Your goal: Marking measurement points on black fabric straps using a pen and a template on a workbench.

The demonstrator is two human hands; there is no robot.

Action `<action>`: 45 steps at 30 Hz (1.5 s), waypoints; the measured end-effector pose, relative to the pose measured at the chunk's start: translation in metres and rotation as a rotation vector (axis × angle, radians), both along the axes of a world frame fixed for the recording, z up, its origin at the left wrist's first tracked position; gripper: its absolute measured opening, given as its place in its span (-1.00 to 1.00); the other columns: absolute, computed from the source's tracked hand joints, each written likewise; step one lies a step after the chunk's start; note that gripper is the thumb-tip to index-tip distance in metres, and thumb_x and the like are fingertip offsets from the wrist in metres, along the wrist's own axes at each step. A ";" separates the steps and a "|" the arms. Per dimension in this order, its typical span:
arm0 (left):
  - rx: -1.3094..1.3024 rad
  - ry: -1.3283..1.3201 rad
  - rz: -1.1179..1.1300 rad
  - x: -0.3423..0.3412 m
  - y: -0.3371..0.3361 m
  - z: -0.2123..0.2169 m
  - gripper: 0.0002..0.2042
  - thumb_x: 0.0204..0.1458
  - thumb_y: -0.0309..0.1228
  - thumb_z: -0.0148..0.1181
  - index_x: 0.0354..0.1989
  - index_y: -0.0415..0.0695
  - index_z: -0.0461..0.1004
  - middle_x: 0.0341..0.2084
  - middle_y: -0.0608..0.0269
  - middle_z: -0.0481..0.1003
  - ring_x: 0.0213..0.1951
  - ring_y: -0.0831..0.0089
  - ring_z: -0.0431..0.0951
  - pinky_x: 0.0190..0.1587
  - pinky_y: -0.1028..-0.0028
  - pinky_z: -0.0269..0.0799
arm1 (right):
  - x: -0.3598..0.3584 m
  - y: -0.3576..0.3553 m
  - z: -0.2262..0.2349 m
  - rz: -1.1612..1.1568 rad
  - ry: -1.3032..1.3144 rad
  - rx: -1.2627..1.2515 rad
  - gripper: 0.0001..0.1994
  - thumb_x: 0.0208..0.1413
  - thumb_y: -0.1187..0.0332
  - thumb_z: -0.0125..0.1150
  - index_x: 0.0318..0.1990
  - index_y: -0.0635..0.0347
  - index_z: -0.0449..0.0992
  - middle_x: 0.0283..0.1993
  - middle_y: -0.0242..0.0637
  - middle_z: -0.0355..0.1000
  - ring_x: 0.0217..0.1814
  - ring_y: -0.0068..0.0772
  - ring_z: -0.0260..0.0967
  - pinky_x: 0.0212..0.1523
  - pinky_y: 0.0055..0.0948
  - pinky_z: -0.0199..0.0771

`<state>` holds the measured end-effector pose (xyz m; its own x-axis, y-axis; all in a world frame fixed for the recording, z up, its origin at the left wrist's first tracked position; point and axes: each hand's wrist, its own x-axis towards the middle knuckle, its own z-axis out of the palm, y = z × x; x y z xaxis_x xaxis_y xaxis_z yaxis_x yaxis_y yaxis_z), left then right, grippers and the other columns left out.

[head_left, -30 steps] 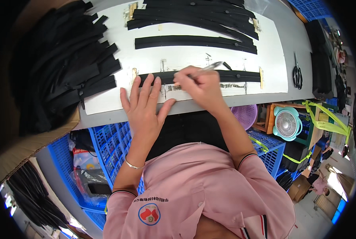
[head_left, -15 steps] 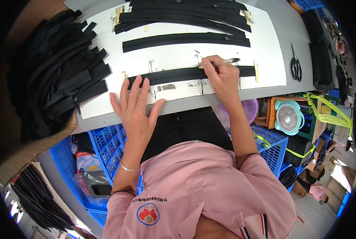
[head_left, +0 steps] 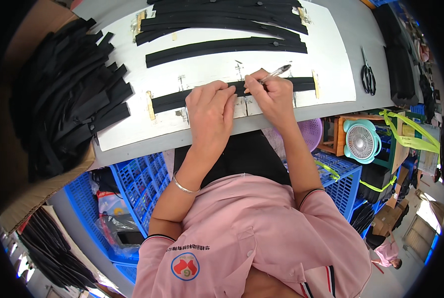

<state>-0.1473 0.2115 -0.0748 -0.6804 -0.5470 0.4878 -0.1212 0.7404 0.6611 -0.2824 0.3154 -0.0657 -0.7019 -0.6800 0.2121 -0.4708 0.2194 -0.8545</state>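
1. The right hand [head_left: 275, 97] pinches a pen [head_left: 281, 71] above the black strip [head_left: 170, 101].
2. The left hand [head_left: 208, 116] rests over the strip, fingers bent and close together; whether they pinch it, one cannot tell.
3. The strip lies across the white board [head_left: 207, 69], between two yellowish tape pieces [head_left: 151, 105].
4. Scissors [head_left: 367, 78] lie on the grey table [head_left: 368, 49], right of the board.

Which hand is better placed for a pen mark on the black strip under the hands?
The right hand, I'd judge: it grips the clear-barrelled pen at the black strip. The left hand shows no pen and rests on the strip.
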 end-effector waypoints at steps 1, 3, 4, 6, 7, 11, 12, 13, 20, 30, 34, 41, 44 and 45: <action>-0.002 0.005 0.011 -0.001 0.001 0.000 -0.86 0.00 -0.54 0.40 -0.25 -0.18 0.67 -0.21 0.28 0.59 -0.13 0.26 0.52 -0.01 0.27 0.34 | -0.002 0.002 -0.001 0.051 0.010 -0.005 -0.80 0.27 0.39 0.28 -0.32 0.38 0.66 -0.48 -0.32 0.59 -0.50 -0.68 0.44 -0.46 -0.57 0.38; -0.004 0.009 0.010 -0.002 0.001 -0.001 -0.86 0.00 -0.54 0.40 -0.24 -0.18 0.67 -0.22 0.28 0.59 -0.14 0.26 0.52 -0.01 0.28 0.33 | -0.002 0.003 -0.001 0.051 0.008 -0.013 -0.80 0.26 0.39 0.28 -0.32 0.37 0.66 -0.50 -0.31 0.58 -0.51 -0.67 0.44 -0.47 -0.55 0.38; -0.003 0.014 0.015 -0.003 0.001 -0.002 -0.86 -0.01 -0.54 0.40 -0.24 -0.17 0.67 -0.22 0.29 0.59 -0.14 0.26 0.52 -0.02 0.29 0.33 | -0.002 0.003 -0.001 0.058 0.008 -0.019 -0.81 0.25 0.39 0.28 -0.33 0.37 0.66 -0.53 -0.30 0.57 -0.51 -0.66 0.45 -0.48 -0.54 0.39; -0.013 -0.010 0.015 -0.002 0.001 0.001 -0.86 0.00 -0.54 0.41 -0.24 -0.16 0.68 -0.22 0.28 0.60 -0.13 0.28 0.54 -0.01 0.32 0.34 | -0.002 0.001 -0.001 0.048 0.076 -0.022 -0.82 0.23 0.40 0.29 -0.34 0.35 0.66 -0.55 -0.30 0.55 -0.54 -0.65 0.44 -0.50 -0.53 0.38; -0.021 -0.034 0.026 -0.002 0.001 0.002 -0.87 0.01 -0.54 0.42 -0.24 -0.15 0.69 -0.22 0.27 0.61 -0.13 0.30 0.55 -0.01 0.35 0.35 | -0.002 0.002 -0.002 0.064 0.134 -0.010 -0.83 0.21 0.40 0.30 -0.35 0.34 0.66 -0.55 -0.29 0.55 -0.54 -0.65 0.45 -0.50 -0.53 0.38; -0.012 -0.034 0.022 -0.002 0.001 0.000 -0.87 0.01 -0.53 0.41 -0.25 -0.16 0.68 -0.21 0.28 0.60 -0.13 0.28 0.53 0.00 0.32 0.32 | -0.004 0.008 0.001 0.082 0.085 -0.058 -0.83 0.19 0.42 0.29 -0.39 0.35 0.64 -0.53 -0.30 0.57 -0.55 -0.65 0.43 -0.51 -0.52 0.37; -0.015 -0.029 0.011 -0.003 0.002 0.001 -0.87 0.01 -0.53 0.41 -0.25 -0.16 0.68 -0.21 0.28 0.60 -0.13 0.28 0.53 0.00 0.32 0.32 | -0.003 0.011 0.003 0.084 -0.052 -0.072 -0.82 0.20 0.42 0.27 -0.41 0.35 0.64 -0.52 -0.32 0.57 -0.56 -0.64 0.41 -0.52 -0.52 0.36; -0.015 -0.044 0.017 -0.002 0.003 0.002 -0.88 0.02 -0.53 0.41 -0.25 -0.16 0.68 -0.21 0.28 0.60 -0.12 0.28 0.53 0.00 0.33 0.32 | -0.005 0.019 0.005 0.072 -0.171 -0.162 -0.83 0.21 0.42 0.25 -0.37 0.32 0.65 -0.46 -0.37 0.59 -0.53 -0.65 0.41 -0.48 -0.56 0.36; -0.004 -0.074 0.028 -0.001 0.004 0.004 -0.87 0.02 -0.54 0.42 -0.24 -0.14 0.69 -0.20 0.28 0.61 -0.10 0.28 0.53 0.03 0.33 0.32 | -0.064 0.069 0.014 -0.217 -0.184 -0.105 -0.82 0.33 0.37 0.20 -0.23 0.27 0.66 -0.36 -0.40 0.58 -0.38 -0.70 0.38 -0.33 -0.66 0.38; -0.034 0.028 -0.212 -0.072 0.044 0.013 -0.84 0.00 -0.51 0.41 -0.22 -0.13 0.67 -0.17 0.29 0.60 -0.04 0.23 0.51 0.09 0.25 0.32 | -0.072 0.075 -0.003 -0.159 -0.140 -0.041 -0.82 0.36 0.37 0.21 -0.19 0.31 0.65 -0.35 -0.39 0.59 -0.36 -0.71 0.40 -0.33 -0.63 0.41; -0.043 -0.004 -0.206 -0.090 0.052 0.000 -0.86 -0.03 -0.51 0.42 -0.26 -0.14 0.68 -0.19 0.29 0.59 -0.04 0.23 0.51 0.10 0.23 0.30 | -0.071 0.072 -0.003 -0.145 -0.083 -0.012 -0.81 0.35 0.38 0.23 -0.19 0.34 0.65 -0.36 -0.37 0.60 -0.41 -0.69 0.41 -0.37 -0.62 0.41; -0.047 -0.001 -0.175 -0.092 0.055 0.000 -0.87 -0.06 -0.52 0.43 -0.30 -0.15 0.69 -0.21 0.31 0.59 -0.06 0.26 0.51 0.08 0.27 0.29 | -0.071 0.073 -0.003 -0.146 0.068 0.040 -0.79 0.33 0.38 0.24 -0.24 0.38 0.66 -0.38 -0.33 0.61 -0.44 -0.68 0.42 -0.42 -0.60 0.37; -0.052 0.002 -0.169 -0.093 0.056 0.000 -0.87 -0.06 -0.52 0.43 -0.30 -0.15 0.69 -0.22 0.32 0.59 -0.06 0.26 0.51 0.08 0.27 0.29 | -0.072 0.072 -0.009 -0.154 0.121 -0.039 -0.80 0.31 0.36 0.26 -0.27 0.34 0.67 -0.42 -0.34 0.59 -0.46 -0.67 0.41 -0.44 -0.58 0.36; -0.049 0.007 -0.166 -0.093 0.056 -0.001 -0.87 -0.06 -0.52 0.44 -0.31 -0.15 0.69 -0.22 0.32 0.59 -0.06 0.26 0.51 0.08 0.27 0.29 | -0.072 0.075 -0.008 -0.157 0.121 -0.038 -0.80 0.31 0.36 0.26 -0.27 0.34 0.67 -0.42 -0.34 0.59 -0.46 -0.67 0.41 -0.44 -0.58 0.36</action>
